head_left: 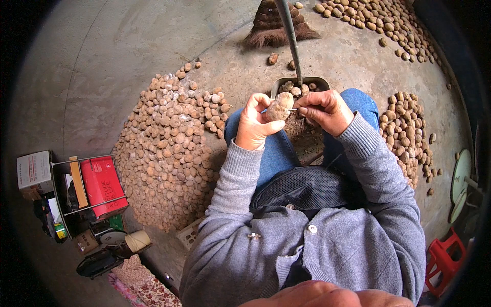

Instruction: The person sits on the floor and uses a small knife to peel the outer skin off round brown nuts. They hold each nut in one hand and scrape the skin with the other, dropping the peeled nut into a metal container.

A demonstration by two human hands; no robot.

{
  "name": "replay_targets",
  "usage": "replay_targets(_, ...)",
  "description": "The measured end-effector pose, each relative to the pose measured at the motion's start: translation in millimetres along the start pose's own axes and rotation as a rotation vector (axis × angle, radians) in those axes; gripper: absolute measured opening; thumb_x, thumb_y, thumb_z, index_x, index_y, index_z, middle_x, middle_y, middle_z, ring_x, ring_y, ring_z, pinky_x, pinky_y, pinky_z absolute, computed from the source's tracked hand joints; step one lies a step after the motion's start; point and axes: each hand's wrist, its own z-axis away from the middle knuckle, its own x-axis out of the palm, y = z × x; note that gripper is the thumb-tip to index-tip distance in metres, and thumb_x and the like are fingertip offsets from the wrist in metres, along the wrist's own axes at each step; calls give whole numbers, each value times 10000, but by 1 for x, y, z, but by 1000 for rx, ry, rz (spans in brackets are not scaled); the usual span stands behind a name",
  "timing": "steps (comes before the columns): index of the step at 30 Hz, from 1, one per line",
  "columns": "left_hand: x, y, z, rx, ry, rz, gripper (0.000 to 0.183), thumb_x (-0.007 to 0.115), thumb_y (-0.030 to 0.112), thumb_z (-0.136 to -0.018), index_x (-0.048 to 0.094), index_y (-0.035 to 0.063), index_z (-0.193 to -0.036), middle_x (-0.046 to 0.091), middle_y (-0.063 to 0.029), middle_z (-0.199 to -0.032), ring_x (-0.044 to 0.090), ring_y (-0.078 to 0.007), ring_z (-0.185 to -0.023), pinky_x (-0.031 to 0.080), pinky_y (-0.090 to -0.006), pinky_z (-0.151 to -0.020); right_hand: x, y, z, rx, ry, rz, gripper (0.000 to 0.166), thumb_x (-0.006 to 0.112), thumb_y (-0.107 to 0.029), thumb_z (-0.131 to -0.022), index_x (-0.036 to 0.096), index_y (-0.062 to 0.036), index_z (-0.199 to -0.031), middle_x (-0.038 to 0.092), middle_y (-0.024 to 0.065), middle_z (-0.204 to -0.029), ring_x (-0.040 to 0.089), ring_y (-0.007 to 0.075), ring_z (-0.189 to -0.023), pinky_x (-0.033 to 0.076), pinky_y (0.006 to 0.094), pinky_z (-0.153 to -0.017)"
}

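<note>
My left hand (255, 122) holds a pale brown, lumpy tuber-like piece (282, 105) between thumb and fingers, above my knees. My right hand (326, 111) pinches a thin metal pick (292, 109), whose far end meets the right side of that piece. I cannot tell whether the tip has gone in. Below both hands, between my legs, stands a dustpan (327, 83) with several similar pieces and brown crumbs in it. Its long handle (290, 38) rises away from me. My hands and forearms hide part of the pan.
A large heap of similar pieces (172, 146) spreads on the left. Smaller piles lie at right (406, 134) and far right (372, 19). A fibre broom head (278, 28) rests beyond the pan. A rack with a red box (103, 186) stands left, a red stool (445, 261) lower right.
</note>
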Motion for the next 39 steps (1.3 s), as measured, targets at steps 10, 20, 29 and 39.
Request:
replay_targets(10,-8,-4,-2,31,-13,3,500,694,-81,-620,403,99,-985,565,-70,-967,602,-199,-852,520,-325,-748,0,10,1,1,5,-74,110,596,-41,-829,641,-2,-922,584,20,-627,507,54,-526,423,215,-485)
replay_targets(20,-8,-4,-2,29,1,9,499,704,-75,-618,411,100,-983,579,-79,-947,607,-205,-821,519,-320,-730,-1,4,1,5,7,-44,104,606,-37,-818,639,10,-905,597,43,-641,536,78,-567,451,239,-533)
replay_targets(29,-8,-4,-2,38,6,-15,504,703,-86,-620,415,100,-990,571,-61,-968,599,-189,-865,514,-324,-768,0,5,0,36,26,-2,97,609,-28,-804,636,17,-886,648,93,-709,625,132,-673,495,263,-629)
replay_targets(39,-2,-2,0,30,30,-35,518,710,-102,-605,420,99,-985,562,-45,-981,585,-166,-897,502,-308,-791,1,7,1,250,-58,-332,124,588,-116,-863,635,-10,-909,544,-26,-598,456,41,-475,371,206,-425)
